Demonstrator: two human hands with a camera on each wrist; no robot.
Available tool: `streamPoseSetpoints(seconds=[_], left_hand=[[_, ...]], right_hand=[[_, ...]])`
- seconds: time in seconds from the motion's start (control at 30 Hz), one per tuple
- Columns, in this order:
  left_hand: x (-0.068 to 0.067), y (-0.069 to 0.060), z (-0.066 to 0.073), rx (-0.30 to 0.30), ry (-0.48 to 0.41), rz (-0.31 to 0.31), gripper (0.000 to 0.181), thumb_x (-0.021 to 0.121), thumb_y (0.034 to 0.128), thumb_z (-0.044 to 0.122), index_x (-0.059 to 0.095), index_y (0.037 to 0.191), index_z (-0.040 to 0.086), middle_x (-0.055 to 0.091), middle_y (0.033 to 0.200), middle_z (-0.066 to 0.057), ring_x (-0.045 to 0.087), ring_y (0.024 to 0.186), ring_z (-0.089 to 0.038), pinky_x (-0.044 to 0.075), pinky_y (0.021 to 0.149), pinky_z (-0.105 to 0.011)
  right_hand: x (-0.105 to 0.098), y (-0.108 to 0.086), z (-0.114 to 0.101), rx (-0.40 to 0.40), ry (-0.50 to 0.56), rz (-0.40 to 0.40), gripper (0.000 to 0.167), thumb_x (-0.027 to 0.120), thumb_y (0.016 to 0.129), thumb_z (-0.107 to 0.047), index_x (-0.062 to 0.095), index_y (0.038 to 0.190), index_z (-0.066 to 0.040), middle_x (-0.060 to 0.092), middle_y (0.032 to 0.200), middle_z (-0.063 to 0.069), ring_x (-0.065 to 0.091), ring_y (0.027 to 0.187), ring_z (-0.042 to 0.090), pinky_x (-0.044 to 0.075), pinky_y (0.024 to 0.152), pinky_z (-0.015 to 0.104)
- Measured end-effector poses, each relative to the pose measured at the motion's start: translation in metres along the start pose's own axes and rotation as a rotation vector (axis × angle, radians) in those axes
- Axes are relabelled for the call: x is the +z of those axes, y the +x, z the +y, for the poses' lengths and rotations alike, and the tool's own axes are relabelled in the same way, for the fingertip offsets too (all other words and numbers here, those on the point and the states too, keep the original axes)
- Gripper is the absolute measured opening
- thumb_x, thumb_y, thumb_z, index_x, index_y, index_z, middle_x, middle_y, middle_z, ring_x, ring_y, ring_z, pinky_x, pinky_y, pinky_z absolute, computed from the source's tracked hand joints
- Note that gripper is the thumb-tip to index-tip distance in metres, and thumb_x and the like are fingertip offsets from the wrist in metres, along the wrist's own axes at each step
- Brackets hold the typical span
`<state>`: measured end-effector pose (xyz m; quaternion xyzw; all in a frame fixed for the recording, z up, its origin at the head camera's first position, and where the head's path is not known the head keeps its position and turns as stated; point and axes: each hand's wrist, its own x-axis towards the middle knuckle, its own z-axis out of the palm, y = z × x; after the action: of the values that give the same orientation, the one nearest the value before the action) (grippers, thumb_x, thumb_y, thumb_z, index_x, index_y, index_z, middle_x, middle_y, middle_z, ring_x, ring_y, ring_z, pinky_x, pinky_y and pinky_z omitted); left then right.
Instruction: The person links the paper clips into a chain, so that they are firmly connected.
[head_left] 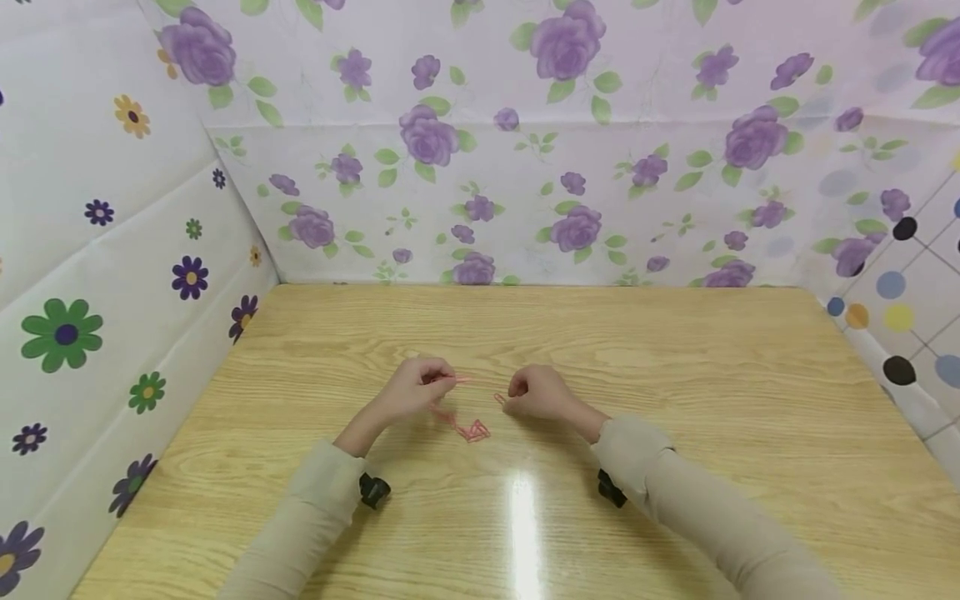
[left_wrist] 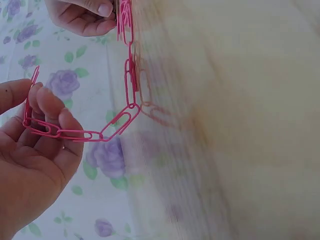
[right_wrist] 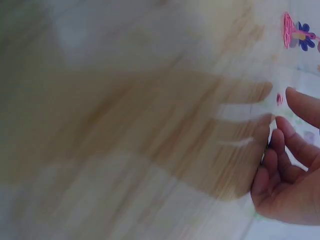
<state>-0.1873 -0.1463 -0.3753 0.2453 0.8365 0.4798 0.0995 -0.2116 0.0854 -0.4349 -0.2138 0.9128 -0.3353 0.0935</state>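
Note:
My left hand pinches the end clip of a chain of linked pink paper clips between thumb and index finger. One clip points out past the fingertips toward the right. The chain sags under the fingers, and its far end lies bunched on the table. My right hand rests at the tabletop with thumb and index finger apart, the other fingers bent. Close to these fingertips lies a single pink paper clip, apart from the chain. Nothing shows between the right fingers.
A floral sheet rises along the table's back edge. Patterned sheets line the left and right sides. Black wrist mounts sit under both cuffs. Light glares off the front of the table.

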Motion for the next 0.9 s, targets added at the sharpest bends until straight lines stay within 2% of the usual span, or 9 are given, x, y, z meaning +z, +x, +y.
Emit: streamPoseSetpoints(seconds=[0.13,0.23,0.33,0.47,0.6,0.7,0.77,0.9], left_hand=[[-0.002,0.000,-0.004,-0.001,-0.026,-0.019,0.012,0.052,0.0899,-0.001,0.061,0.086,-0.006,0.053,0.068,-0.024,0.049,0.058,-0.028,0.040,0.051,-0.023],[-0.003,0.002,-0.006,-0.001,-0.037,-0.036,0.012,0.052,0.0900,0.000,0.061,0.086,-0.007,0.053,0.068,-0.026,0.048,0.058,-0.030,0.039,0.050,-0.022],[-0.002,0.003,-0.005,-0.004,-0.036,-0.051,0.012,0.053,0.0901,0.001,0.062,0.086,-0.006,0.054,0.069,-0.025,0.049,0.057,-0.029,0.038,0.049,-0.022],[0.000,0.005,-0.005,-0.008,-0.043,-0.057,0.012,0.053,0.0897,0.000,0.062,0.086,-0.007,0.055,0.070,-0.025,0.052,0.061,-0.035,0.040,0.050,-0.022],[0.005,0.012,-0.022,0.005,-0.056,-0.056,0.013,0.054,0.0899,0.003,0.061,0.086,-0.008,0.055,0.067,-0.020,0.050,0.058,-0.027,0.038,0.049,-0.022],[0.009,0.016,-0.033,0.005,-0.055,-0.052,0.016,0.055,0.0906,0.006,0.060,0.086,-0.008,0.054,0.064,-0.012,0.047,0.056,-0.018,0.038,0.049,-0.022],[0.010,0.018,-0.033,-0.010,-0.060,-0.054,0.018,0.054,0.0912,0.007,0.060,0.086,-0.009,0.053,0.064,-0.008,0.048,0.057,-0.020,0.038,0.050,-0.023],[0.014,0.022,-0.033,-0.040,-0.105,-0.077,0.021,0.051,0.0927,0.008,0.059,0.088,-0.011,0.052,0.064,-0.007,0.049,0.061,-0.035,0.039,0.052,-0.026]], right_hand=[[0.005,0.005,-0.007,0.055,-0.017,0.035,0.014,0.074,0.075,-0.016,0.064,0.073,-0.007,0.059,0.072,-0.001,0.051,0.065,0.012,0.043,0.060,0.026],[0.006,0.006,-0.011,0.098,-0.046,0.042,0.014,0.074,0.076,-0.014,0.064,0.068,-0.008,0.058,0.065,-0.003,0.049,0.060,0.011,0.041,0.055,0.024],[0.004,0.004,-0.012,0.101,-0.092,0.031,0.017,0.073,0.077,-0.014,0.065,0.063,-0.008,0.057,0.059,-0.004,0.047,0.054,0.010,0.039,0.050,0.022],[0.003,0.001,-0.006,0.031,-0.104,0.007,0.019,0.069,0.081,-0.015,0.062,0.065,-0.007,0.053,0.059,-0.003,0.044,0.054,0.010,0.036,0.051,0.022],[-0.002,-0.004,0.002,-0.071,-0.015,0.015,0.012,0.064,0.085,-0.008,0.060,0.073,-0.006,0.054,0.067,-0.001,0.045,0.060,0.010,0.038,0.055,0.023],[-0.008,-0.007,0.003,-0.124,0.040,0.060,0.007,0.064,0.083,-0.003,0.063,0.076,-0.004,0.059,0.070,0.001,0.050,0.062,0.009,0.043,0.056,0.023],[-0.011,-0.008,0.001,-0.146,0.058,0.099,0.005,0.065,0.082,-0.002,0.065,0.077,-0.002,0.062,0.071,0.002,0.053,0.062,0.009,0.045,0.057,0.023],[-0.014,-0.009,-0.003,-0.182,0.066,0.193,0.004,0.066,0.081,-0.003,0.068,0.078,-0.002,0.065,0.072,0.004,0.057,0.062,0.009,0.047,0.056,0.022]])
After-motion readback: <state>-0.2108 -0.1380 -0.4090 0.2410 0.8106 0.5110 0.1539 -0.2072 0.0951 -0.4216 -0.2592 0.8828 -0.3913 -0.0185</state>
